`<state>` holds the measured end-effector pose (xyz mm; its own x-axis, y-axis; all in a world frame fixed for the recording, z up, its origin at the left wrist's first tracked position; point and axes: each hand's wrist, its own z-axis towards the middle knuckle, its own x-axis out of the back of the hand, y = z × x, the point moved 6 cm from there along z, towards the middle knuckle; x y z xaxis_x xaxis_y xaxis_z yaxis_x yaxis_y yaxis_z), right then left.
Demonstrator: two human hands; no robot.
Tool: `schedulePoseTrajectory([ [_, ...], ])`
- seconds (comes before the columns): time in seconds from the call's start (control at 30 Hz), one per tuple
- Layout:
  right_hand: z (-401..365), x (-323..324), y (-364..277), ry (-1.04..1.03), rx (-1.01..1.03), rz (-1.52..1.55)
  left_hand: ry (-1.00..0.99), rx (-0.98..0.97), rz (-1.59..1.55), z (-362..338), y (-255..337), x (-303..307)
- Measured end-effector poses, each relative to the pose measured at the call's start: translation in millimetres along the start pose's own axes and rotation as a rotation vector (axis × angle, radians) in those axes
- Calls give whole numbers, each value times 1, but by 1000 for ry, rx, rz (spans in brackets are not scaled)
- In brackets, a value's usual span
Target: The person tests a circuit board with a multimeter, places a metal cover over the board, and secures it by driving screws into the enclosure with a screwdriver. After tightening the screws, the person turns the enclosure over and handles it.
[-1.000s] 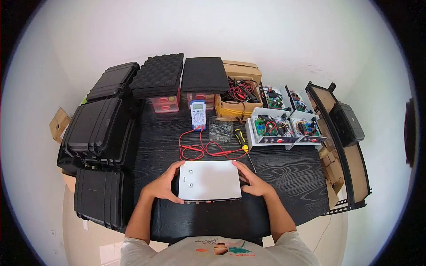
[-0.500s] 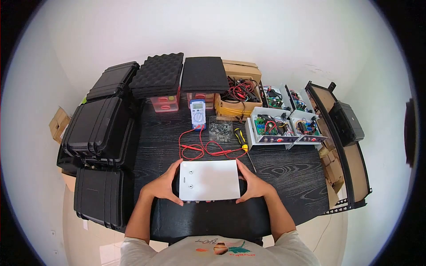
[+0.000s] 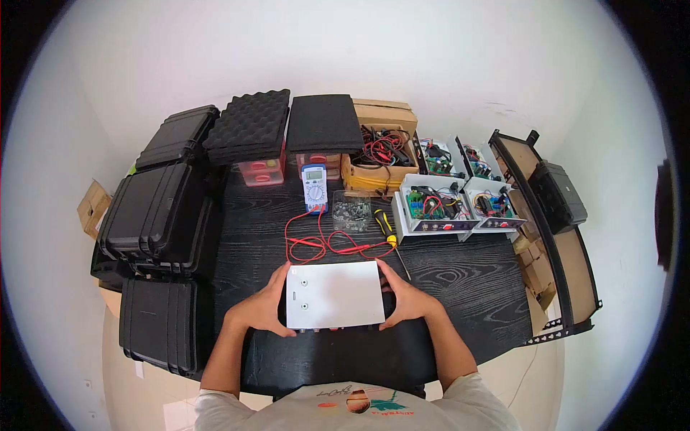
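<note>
A white metal enclosure (image 3: 336, 294) with two small round fittings and a slot on its upper face is gripped between my hands, close to the table's front edge. My left hand (image 3: 264, 305) wraps its left side, and my right hand (image 3: 402, 296) clasps the right side. Connectors peek out along its near edge. Beyond it lie a multimeter (image 3: 315, 188) with red leads (image 3: 345, 250), a clear box of screws (image 3: 352, 211) and a yellow-black screwdriver (image 3: 387, 230).
Black hard cases (image 3: 147, 208) are stacked at left. Open white units with circuit boards (image 3: 435, 205) stand at right, beside a black-framed shelf (image 3: 557, 244). Foam sheets (image 3: 325, 123) and a cardboard box of cables (image 3: 381, 154) sit at the back of the black table (image 3: 467, 287).
The whole view has shifted slightly, so most things appear a little further left. Both hands keep their hold on the white enclosure.
</note>
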<state>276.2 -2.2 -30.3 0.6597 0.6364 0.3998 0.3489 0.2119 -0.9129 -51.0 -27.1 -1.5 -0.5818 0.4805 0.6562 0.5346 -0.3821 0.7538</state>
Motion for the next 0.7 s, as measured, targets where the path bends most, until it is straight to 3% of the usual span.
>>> schedulePoseTrajectory([
  [0.53, 1, 0, 1, 10, 12, -30, 11, 66, 66, -2, 1, -5],
  [0.63, 0, 1, -1, 1, -4, -30, 23, -26, 68, 0, 12, 1],
  [0.7, -1, 1, 0, -4, -6, -16, 19, 112, 299, 5, 23, 2],
])
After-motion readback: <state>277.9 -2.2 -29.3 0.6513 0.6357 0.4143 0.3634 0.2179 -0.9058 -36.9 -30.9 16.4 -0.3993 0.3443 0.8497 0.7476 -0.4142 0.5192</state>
